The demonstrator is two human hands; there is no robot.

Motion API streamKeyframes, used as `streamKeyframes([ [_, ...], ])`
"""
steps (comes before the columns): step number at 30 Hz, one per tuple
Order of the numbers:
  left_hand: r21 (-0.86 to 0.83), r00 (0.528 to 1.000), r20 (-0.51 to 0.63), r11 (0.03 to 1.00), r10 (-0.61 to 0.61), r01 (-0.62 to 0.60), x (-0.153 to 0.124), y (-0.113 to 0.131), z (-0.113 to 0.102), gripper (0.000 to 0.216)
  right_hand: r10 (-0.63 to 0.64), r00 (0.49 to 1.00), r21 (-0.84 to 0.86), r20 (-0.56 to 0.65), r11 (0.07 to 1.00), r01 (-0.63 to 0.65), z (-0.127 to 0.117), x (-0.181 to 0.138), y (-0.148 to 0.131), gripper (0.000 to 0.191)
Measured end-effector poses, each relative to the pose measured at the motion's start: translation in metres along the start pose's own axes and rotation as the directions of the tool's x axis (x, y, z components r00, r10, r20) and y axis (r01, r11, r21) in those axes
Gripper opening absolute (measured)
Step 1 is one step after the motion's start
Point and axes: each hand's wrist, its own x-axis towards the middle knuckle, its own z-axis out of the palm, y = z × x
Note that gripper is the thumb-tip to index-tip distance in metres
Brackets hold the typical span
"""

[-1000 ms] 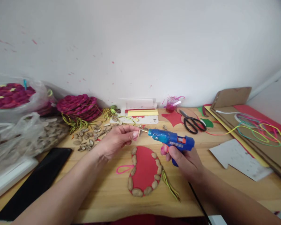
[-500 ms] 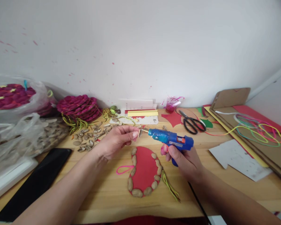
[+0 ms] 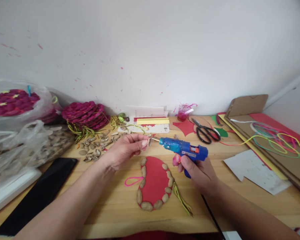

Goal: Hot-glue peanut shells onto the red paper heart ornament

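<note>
Between the thumb and fingers of my left hand (image 3: pixel 128 149) is a peanut shell (image 3: pixel 150 141), held up above the table. My right hand (image 3: pixel 198 171) grips a blue glue gun (image 3: pixel 182 148), its metal nozzle pointing left at the shell; whether the tip touches it I cannot tell. Below both hands lies a red bean-shaped card (image 3: pixel 155 181). Peanut shells (image 3: pixel 146 206) line most of its edge, while the top edge is bare. A pink cord loop (image 3: pixel 132 181) sticks out on its left, and a yellow-green tassel (image 3: pixel 182 197) on its right.
Loose shells (image 3: pixel 92 148) lie behind my left hand, near a bag of shells (image 3: pixel 55 143) and magenta braided pieces (image 3: pixel 86 115). Black scissors (image 3: pixel 205 131) and a plastic cup (image 3: pixel 184 112) stand at the back. Cardboard (image 3: pixel 272 133) with coloured cord is at right; a black cable (image 3: pixel 211 213) trails forward.
Hardly anything differs. The whole view has shifted very slightly, and both hands keep the shell and glue gun in the same position.
</note>
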Motion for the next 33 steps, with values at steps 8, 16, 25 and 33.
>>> streamKeyframes([
  [8,-0.018,1.0,0.018,1.0,0.019,-0.019,-0.001,0.001,0.001,0.041,0.005,1.0,-0.02,0.005,1.0,-0.005,-0.001,0.0,0.001,0.047],
  [16,-0.024,1.0,0.015,1.0,0.005,-0.004,-0.001,0.001,0.0,0.042,-0.004,1.0,-0.035,0.0,0.999,0.004,0.0,0.001,0.0,0.047],
  [25,-0.118,0.999,0.032,0.993,0.028,-0.024,-0.002,0.004,0.0,0.037,-0.054,0.998,0.029,-0.013,0.998,0.054,0.0,0.0,-0.004,0.041],
  [33,-0.152,0.998,0.013,0.987,0.06,-0.057,-0.001,0.005,0.001,0.033,-0.129,0.988,0.047,0.085,0.991,0.125,0.001,-0.001,-0.008,0.03],
])
